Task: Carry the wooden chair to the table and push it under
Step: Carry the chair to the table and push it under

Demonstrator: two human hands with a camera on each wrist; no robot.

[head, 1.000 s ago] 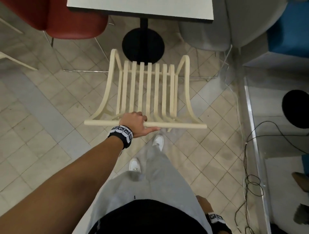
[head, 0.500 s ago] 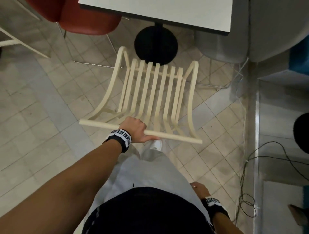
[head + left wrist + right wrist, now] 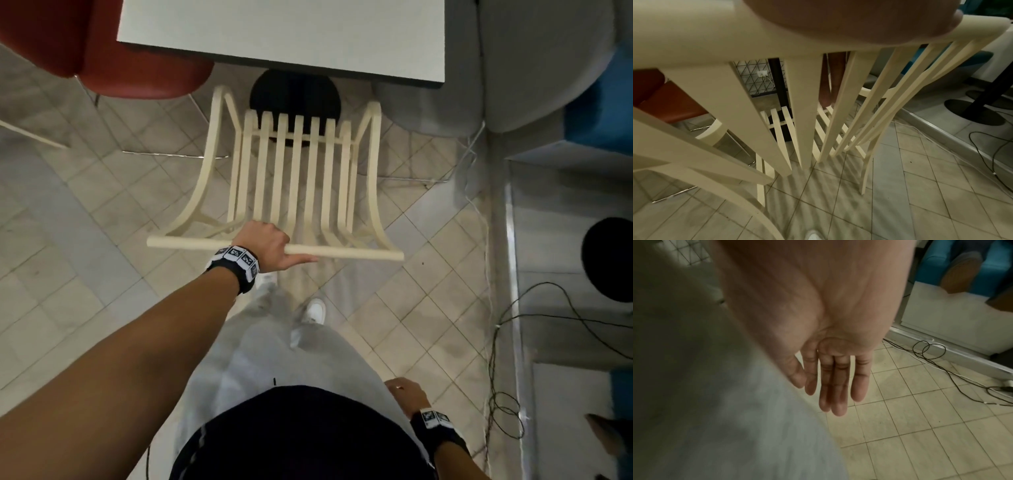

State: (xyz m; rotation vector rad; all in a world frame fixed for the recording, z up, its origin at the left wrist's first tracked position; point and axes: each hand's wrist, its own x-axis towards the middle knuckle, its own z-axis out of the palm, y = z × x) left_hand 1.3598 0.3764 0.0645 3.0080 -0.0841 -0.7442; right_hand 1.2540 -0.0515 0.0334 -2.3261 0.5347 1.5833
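A pale slatted wooden chair faces the white table, its seat front close to the table's near edge and over the black round table base. My left hand grips the chair's top rail near its middle, fingers curled over the far side and thumb along the rail. In the left wrist view the top rail and back slats fill the frame, with the palm against the rail. My right hand hangs at my side beside my grey trousers, fingers straight and holding nothing.
A red chair stands at the table's left and a grey chair at its right. A raised metal-edged step runs along the right, with black cables on the tiled floor. A blue seat sits at the far right.
The table and its base have come closer. The chair has moved forward with me, its seat front now at the table edge. My left hand keeps its grip on the rail.
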